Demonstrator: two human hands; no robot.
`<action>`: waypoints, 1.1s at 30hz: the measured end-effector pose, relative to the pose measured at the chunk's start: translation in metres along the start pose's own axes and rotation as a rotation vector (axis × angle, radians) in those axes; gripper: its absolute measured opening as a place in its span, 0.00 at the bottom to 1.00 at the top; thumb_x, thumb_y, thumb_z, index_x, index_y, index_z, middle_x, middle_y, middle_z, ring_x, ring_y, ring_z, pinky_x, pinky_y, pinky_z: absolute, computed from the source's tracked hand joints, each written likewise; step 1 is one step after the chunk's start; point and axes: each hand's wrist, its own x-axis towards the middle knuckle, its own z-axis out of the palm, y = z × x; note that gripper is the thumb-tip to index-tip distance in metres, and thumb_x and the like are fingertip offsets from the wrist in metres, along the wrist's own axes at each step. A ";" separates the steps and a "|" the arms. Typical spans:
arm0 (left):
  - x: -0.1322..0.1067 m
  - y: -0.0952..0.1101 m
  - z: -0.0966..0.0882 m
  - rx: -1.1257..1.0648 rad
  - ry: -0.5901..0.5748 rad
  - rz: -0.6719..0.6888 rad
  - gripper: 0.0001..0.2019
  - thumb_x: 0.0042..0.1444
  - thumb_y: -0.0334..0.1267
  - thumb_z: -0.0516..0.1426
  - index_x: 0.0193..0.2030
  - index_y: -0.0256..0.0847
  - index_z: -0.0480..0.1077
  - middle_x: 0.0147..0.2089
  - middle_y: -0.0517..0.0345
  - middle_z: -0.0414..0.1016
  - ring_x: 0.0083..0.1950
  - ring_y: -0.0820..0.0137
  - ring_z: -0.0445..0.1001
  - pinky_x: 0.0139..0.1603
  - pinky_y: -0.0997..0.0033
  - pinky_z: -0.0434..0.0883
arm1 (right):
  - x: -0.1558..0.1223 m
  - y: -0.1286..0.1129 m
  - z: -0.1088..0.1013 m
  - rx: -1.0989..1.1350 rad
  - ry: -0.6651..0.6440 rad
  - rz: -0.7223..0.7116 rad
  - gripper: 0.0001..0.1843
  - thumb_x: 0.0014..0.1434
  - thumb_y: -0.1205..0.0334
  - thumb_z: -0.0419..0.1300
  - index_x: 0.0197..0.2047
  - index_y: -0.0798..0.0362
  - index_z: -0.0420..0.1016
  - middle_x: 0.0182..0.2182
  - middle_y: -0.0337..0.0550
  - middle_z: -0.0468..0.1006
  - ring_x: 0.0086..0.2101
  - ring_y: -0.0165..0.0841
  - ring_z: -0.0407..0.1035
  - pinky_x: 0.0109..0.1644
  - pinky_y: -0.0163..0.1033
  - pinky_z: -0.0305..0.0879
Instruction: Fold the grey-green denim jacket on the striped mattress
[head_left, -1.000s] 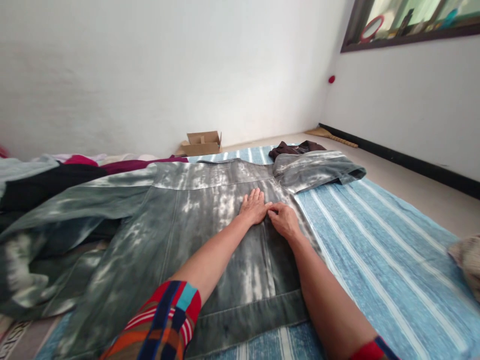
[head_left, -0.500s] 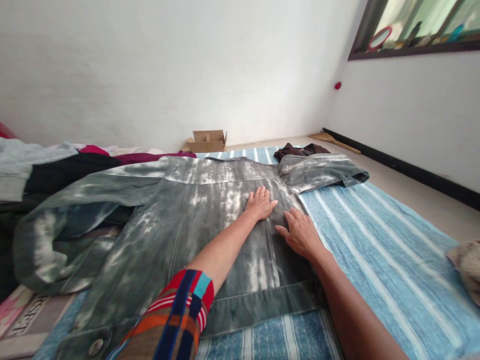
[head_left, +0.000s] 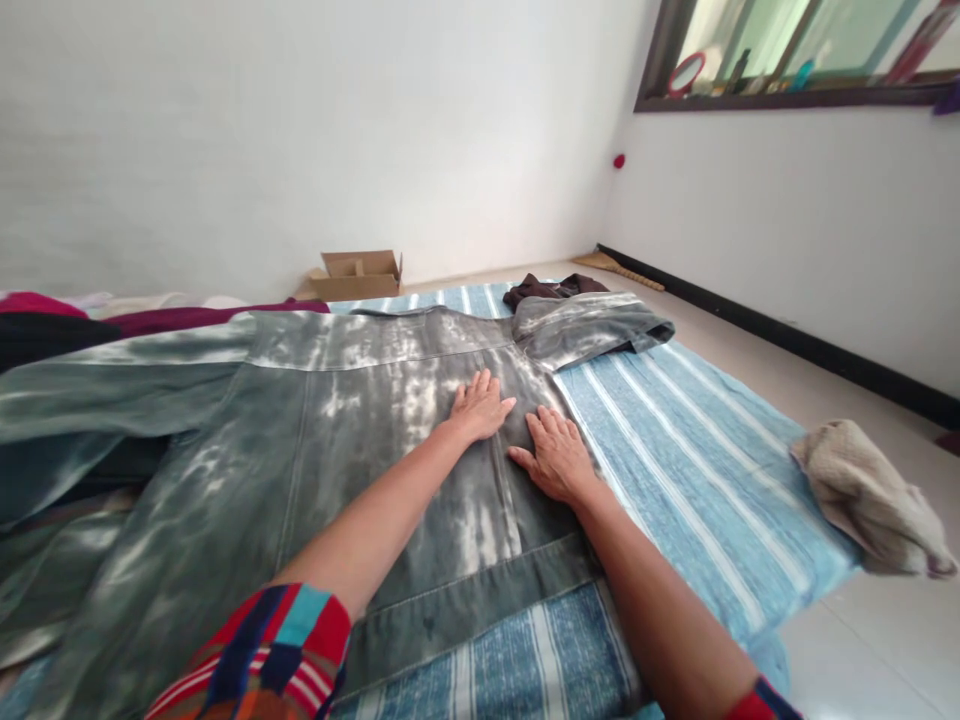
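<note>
Left hand (head_left: 481, 407) is resting open, palm down, on a mottled gray jacket (head_left: 367, 430) | right hand (head_left: 557, 455) is lying open on it, just alongside | jacket is stretching across a blue striped sheet (head_left: 675, 440) | beige cloth (head_left: 870, 500) is slumping at the sheet's edge

Head view, close, facing forward-down across jacket (head_left: 375, 420).

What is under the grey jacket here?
A blue striped sheet shows past the jacket at its hem and right-hand edge; black cloth shows beneath the left-hand sleeve. Whatever its middle covers cannot be seen.
</note>
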 end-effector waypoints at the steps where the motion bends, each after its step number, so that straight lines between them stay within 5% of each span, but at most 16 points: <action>1: -0.006 0.001 0.000 0.013 -0.002 0.019 0.31 0.63 0.49 0.39 0.67 0.30 0.49 0.72 0.42 0.38 0.71 0.58 0.36 0.67 0.51 0.43 | 0.000 0.000 -0.001 0.006 0.001 -0.001 0.34 0.63 0.42 0.45 0.63 0.57 0.57 0.64 0.57 0.54 0.63 0.47 0.45 0.62 0.53 0.45; 9: -0.042 0.000 0.018 0.112 0.046 0.092 0.33 0.63 0.51 0.38 0.67 0.29 0.49 0.71 0.43 0.41 0.71 0.59 0.40 0.66 0.51 0.46 | 0.003 0.000 -0.008 0.021 0.050 -0.011 0.29 0.64 0.43 0.45 0.59 0.55 0.61 0.61 0.54 0.59 0.61 0.44 0.50 0.60 0.50 0.49; 20: -0.039 -0.004 0.026 0.169 0.106 0.122 0.31 0.64 0.49 0.37 0.67 0.29 0.50 0.71 0.44 0.43 0.71 0.59 0.41 0.66 0.51 0.47 | 0.004 -0.001 -0.011 0.029 0.126 0.004 0.23 0.65 0.43 0.43 0.50 0.50 0.67 0.52 0.48 0.68 0.55 0.40 0.57 0.57 0.48 0.50; 33: -0.041 -0.003 0.024 0.181 0.116 0.114 0.32 0.64 0.52 0.36 0.67 0.31 0.51 0.71 0.44 0.44 0.71 0.59 0.43 0.66 0.52 0.48 | 0.007 0.002 -0.009 0.047 0.163 0.078 0.23 0.64 0.45 0.46 0.50 0.53 0.67 0.50 0.50 0.69 0.54 0.41 0.57 0.60 0.50 0.46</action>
